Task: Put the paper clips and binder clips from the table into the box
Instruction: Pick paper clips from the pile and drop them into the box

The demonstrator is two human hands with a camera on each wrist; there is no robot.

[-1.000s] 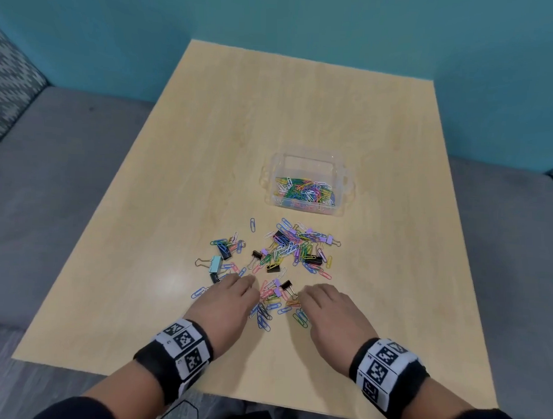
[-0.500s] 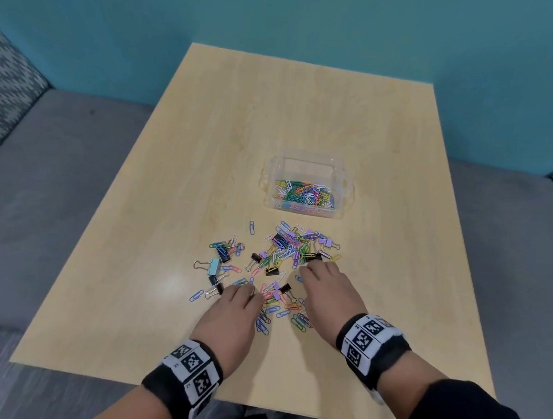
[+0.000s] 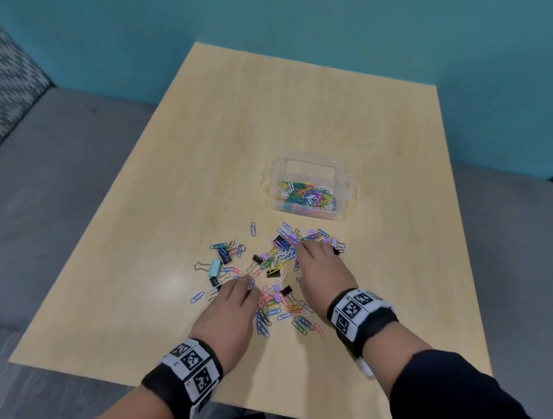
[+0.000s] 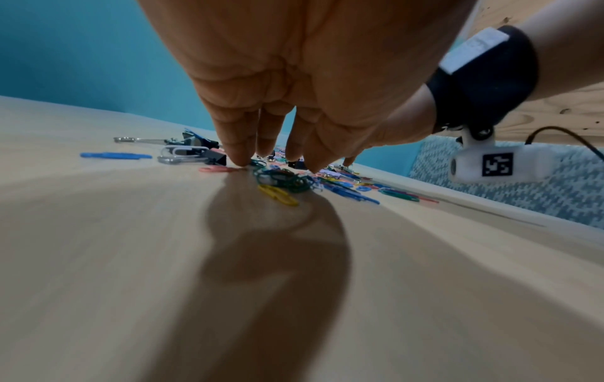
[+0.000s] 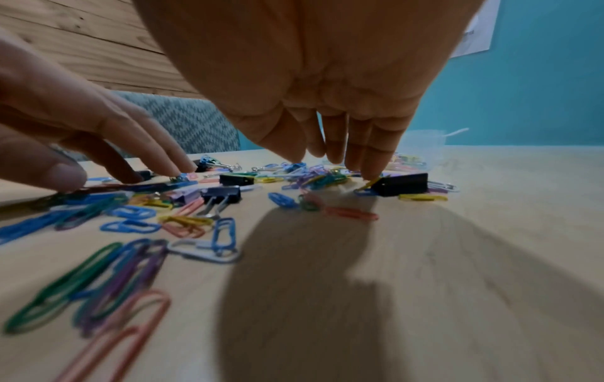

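Note:
Colourful paper clips and binder clips [image 3: 276,262] lie scattered on the wooden table [image 3: 303,116], in front of a clear plastic box [image 3: 311,166] that holds more paper clips. My left hand [image 3: 236,288] rests with straight fingers on the near left of the pile, its fingertips [image 4: 240,160] touching the table among the clips. My right hand [image 3: 308,251] reaches into the far part of the pile, a short way before the box. Its straight fingertips [image 5: 369,173] press down on clips beside a black binder clip [image 5: 402,184]. Neither hand holds anything.
A light blue binder clip [image 3: 216,267] lies at the pile's left edge. Grey seat cushions [image 3: 66,186] flank the table, and a teal wall [image 3: 307,22] stands behind it. The table's near edge [image 3: 137,381] runs just in front of my wrists.
My right hand has moved forward from the near side of the pile to its far part, close to the box. My left hand has hardly moved.

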